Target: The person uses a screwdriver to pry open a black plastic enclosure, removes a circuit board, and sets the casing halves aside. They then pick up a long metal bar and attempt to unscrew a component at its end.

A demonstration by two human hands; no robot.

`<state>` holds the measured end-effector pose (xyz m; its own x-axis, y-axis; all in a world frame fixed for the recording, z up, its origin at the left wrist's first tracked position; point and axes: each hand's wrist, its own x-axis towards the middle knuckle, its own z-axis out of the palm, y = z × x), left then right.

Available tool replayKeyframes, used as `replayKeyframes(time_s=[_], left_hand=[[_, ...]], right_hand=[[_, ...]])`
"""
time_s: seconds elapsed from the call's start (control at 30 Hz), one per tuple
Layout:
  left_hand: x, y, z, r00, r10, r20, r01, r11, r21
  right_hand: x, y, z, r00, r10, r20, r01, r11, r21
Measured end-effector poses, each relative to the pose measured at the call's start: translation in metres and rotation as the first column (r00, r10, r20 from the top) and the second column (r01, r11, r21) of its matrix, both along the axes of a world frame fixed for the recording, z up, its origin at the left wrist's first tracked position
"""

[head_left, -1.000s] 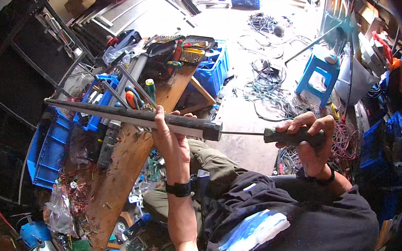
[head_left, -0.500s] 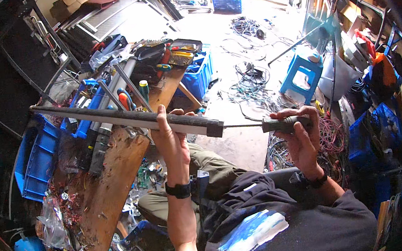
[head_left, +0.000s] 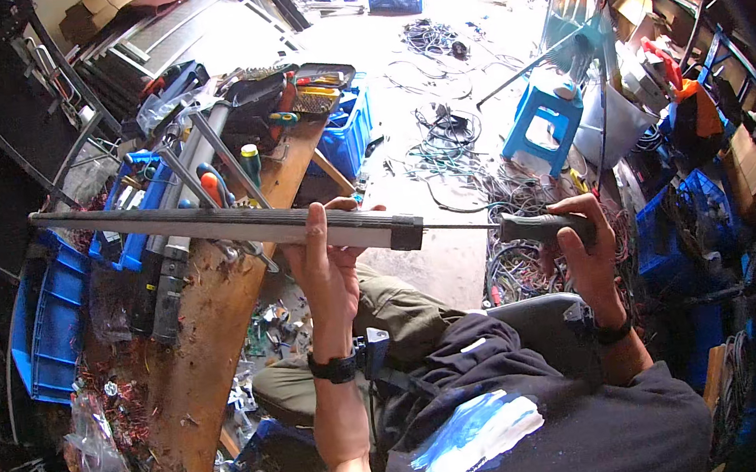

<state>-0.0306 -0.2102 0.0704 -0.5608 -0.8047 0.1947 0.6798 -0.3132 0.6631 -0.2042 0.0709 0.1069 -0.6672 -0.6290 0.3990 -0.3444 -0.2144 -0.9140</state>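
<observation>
A long, narrow bar (head_left: 161, 218) with a pale side and a ribbed black face stretches across my front, its far end over the bench at left. My left hand (head_left: 326, 274) is closed around it near its right end, thumb up. A dark end cap (head_left: 407, 234) covers that end. My right hand (head_left: 589, 245) grips the dark handle of a screwdriver (head_left: 531, 226) between thumb and fingers. The thin shaft runs left to the end cap; its tip is hidden there.
Below the bar is a worn wooden bench (head_left: 196, 359) with tools and scraps. Blue trays (head_left: 54, 319) stand at its left. Tangled cables (head_left: 450, 130) cover the floor ahead. A blue stool (head_left: 544, 119) stands at right, near a blue crate (head_left: 715, 207) and piled clutter.
The whole view has shifted, moving the surroundings leftward. My right fingers have changed position on the screwdriver handle. My left hand keeps its hold on the bar.
</observation>
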Motion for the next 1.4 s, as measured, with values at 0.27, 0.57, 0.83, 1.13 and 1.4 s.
replayKeyframes(time_s=[0.27,0.57,0.83,1.13,1.4], left_hand=[[0.002,-0.003,0.000,1.000,-0.031,-0.007,0.031,0.999,0.029],[0.000,-0.001,0.001,0.999,0.039,0.006,-0.040,0.998,0.052],[0.001,-0.001,0.001,1.000,0.006,-0.009,-0.006,0.998,0.060],[0.001,-0.003,-0.001,0.999,0.032,-0.002,-0.032,0.999,0.040],[0.003,-0.002,-0.001,1.000,0.025,-0.015,-0.024,0.998,0.063]], right_hand=[[-0.014,-0.006,-0.009,0.956,0.211,-0.203,-0.233,0.968,-0.094],[-0.002,-0.001,0.007,0.982,0.123,0.144,-0.139,0.984,0.108],[-0.001,0.003,0.008,0.994,0.102,-0.049,-0.090,0.975,0.204],[-0.007,0.000,0.016,0.993,0.094,-0.077,-0.064,0.943,0.326],[-0.015,-0.011,0.011,0.847,0.085,-0.524,-0.026,0.993,0.119]])
